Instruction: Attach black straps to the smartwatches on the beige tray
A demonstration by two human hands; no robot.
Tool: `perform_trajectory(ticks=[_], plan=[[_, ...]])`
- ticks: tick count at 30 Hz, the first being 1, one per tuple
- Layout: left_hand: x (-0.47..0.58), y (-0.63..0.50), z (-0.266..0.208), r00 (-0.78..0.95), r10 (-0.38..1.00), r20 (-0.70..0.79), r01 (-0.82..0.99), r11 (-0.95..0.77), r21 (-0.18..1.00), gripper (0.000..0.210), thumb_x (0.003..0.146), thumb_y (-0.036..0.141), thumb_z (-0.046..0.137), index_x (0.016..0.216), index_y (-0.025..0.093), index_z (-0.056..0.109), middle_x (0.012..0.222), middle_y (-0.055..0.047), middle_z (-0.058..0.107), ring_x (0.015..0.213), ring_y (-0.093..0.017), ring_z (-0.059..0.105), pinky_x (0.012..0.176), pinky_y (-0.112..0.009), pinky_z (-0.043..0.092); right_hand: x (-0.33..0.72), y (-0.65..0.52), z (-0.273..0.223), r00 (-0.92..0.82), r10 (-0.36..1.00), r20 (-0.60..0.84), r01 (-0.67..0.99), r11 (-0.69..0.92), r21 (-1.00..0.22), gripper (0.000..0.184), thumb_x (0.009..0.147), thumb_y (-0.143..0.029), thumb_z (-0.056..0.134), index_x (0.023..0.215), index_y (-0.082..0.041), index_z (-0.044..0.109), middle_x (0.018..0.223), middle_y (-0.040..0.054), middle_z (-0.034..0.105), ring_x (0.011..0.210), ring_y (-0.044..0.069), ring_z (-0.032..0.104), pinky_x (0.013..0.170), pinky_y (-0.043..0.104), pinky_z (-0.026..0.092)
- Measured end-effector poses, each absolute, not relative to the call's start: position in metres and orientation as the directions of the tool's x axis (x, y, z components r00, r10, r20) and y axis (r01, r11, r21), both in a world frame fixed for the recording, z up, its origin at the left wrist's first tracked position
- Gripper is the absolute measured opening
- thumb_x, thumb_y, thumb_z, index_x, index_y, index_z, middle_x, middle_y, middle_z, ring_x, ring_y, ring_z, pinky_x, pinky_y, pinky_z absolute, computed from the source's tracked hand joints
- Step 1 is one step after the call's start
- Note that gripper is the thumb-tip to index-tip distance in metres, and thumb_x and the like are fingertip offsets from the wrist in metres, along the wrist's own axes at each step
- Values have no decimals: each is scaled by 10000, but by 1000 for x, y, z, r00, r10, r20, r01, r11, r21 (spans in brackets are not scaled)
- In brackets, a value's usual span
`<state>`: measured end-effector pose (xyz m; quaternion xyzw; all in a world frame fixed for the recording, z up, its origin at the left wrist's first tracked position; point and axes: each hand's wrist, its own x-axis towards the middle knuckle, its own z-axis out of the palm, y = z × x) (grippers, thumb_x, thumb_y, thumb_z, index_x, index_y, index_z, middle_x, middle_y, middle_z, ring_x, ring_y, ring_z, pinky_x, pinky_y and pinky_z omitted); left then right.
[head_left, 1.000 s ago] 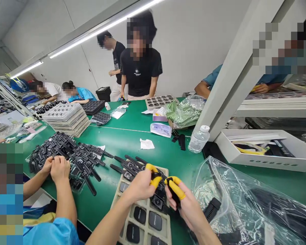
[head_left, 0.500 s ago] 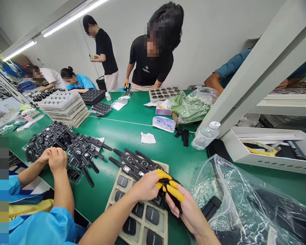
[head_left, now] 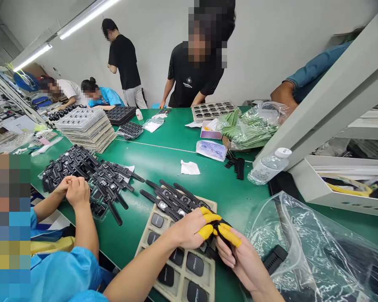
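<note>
My left hand (head_left: 192,228) and my right hand (head_left: 234,247) meet over the right side of a beige compartment tray (head_left: 180,262), yellow finger cots on their fingertips. Both are closed on a black watch strap (head_left: 215,225); the fingers hide most of it, and I cannot tell whether a watch case is attached. Beneath them, at the tray's far end, lie several black smartwatches (head_left: 179,200) with straps stretched out. Square black watch faces (head_left: 195,264) sit in the nearer compartments. Right of my right hand, another black strap piece (head_left: 274,259) lies by a clear plastic bag (head_left: 305,239).
At left, a co-worker's hands (head_left: 75,191) are beside a heap of black watches (head_left: 72,163). Stacked trays (head_left: 85,130) stand behind. A water bottle (head_left: 269,167), tissue pack (head_left: 211,150) and white box (head_left: 340,188) are on the right, near a slanted post (head_left: 321,92).
The view has shifted slightly, so the bench things appear farther right. My hands stay together on the strap, with small finger movements. The standing co-worker at the back has turned away.
</note>
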<state>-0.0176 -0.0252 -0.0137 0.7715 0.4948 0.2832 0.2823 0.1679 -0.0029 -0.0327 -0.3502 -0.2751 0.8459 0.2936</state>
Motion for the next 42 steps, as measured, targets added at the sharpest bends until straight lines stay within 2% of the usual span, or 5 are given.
perform_trajectory(ticks=[11, 26, 31, 36, 42], plan=[[-26, -25, -5, 339, 938, 66, 561, -258, 787, 449, 1018, 245, 454, 1436, 134, 574, 1340, -172, 667, 1261, -263, 631, 1122, -426, 521, 169, -8, -21, -545, 726, -420, -210, -602, -770, 553, 780, -684, 847, 832, -200, 587, 585, -50, 529, 467, 60, 311, 452, 210, 281], [-34, -2, -15, -620, 775, -124, -347, -129, 929, 598, 776, 605, 823, 1087, 201, 510, 1027, -69, 770, 615, -133, 690, 446, -196, 483, 184, 0, -41, -635, 638, -436, 24, -548, -836, 566, 817, -764, 739, 816, -213, 609, 630, -61, 472, 445, 49, 258, 436, 232, 313], [-21, -9, -24, -184, 969, -166, -159, 137, 978, 447, 899, 464, 697, 1219, 158, 635, 1137, -129, 783, 613, -142, 693, 453, -227, 507, 176, -1, -42, -485, 792, -372, -148, -493, -857, 540, 786, -712, 811, 945, -227, 635, 683, -45, 538, 471, 71, 341, 459, 248, 340], [-7, -23, -32, 168, 960, 224, 403, -274, 873, 484, 891, 104, 544, 1345, 174, 698, 1327, -136, 732, 1246, -267, 685, 1100, -435, 565, 168, -7, -34, -521, 755, -398, -195, -559, -806, 499, 800, -661, 816, 862, -214, 602, 648, -41, 539, 470, 65, 317, 450, 227, 274], [-16, -22, -29, 280, 922, 266, 410, -365, 836, 615, 842, 7, 469, 1389, 205, 669, 1362, -124, 681, 1291, -238, 643, 1157, -434, 523, 170, -7, -24, -602, 690, -402, -107, -569, -816, 492, 797, -654, 789, 806, -204, 590, 491, -82, 435, 425, 61, 254, 401, 210, 223]])
